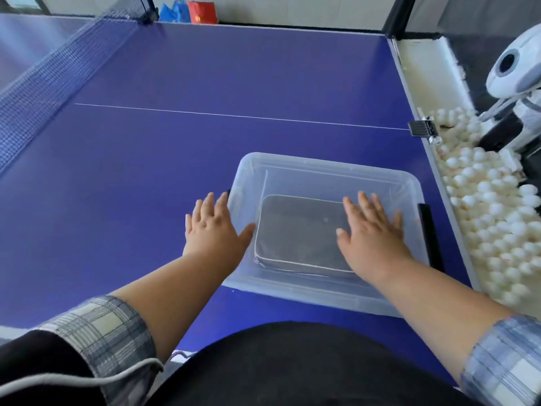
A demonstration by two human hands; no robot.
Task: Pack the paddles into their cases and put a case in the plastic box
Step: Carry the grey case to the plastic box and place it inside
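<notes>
A clear plastic box (325, 168) stands on the blue table-tennis table near its right edge. A dark grey rectangular paddle case (295, 230) with a light zip edge lies flat on the box's floor. My left hand (215, 227) is flat with fingers spread, at the box's left rim, its thumb over the near-left wall. My right hand (371, 227) is also flat and spread, held over the right part of the box and covering the case's right end. Neither hand holds anything. No loose paddle is in view.
The net (44, 86) runs along the far left. A trough of several white balls (494, 218) lines the table's right edge, with a white ball machine (515, 71) behind it. A black clip (429, 230) sits on the box's right side. Blue tabletop (146, 159) stretches left and beyond.
</notes>
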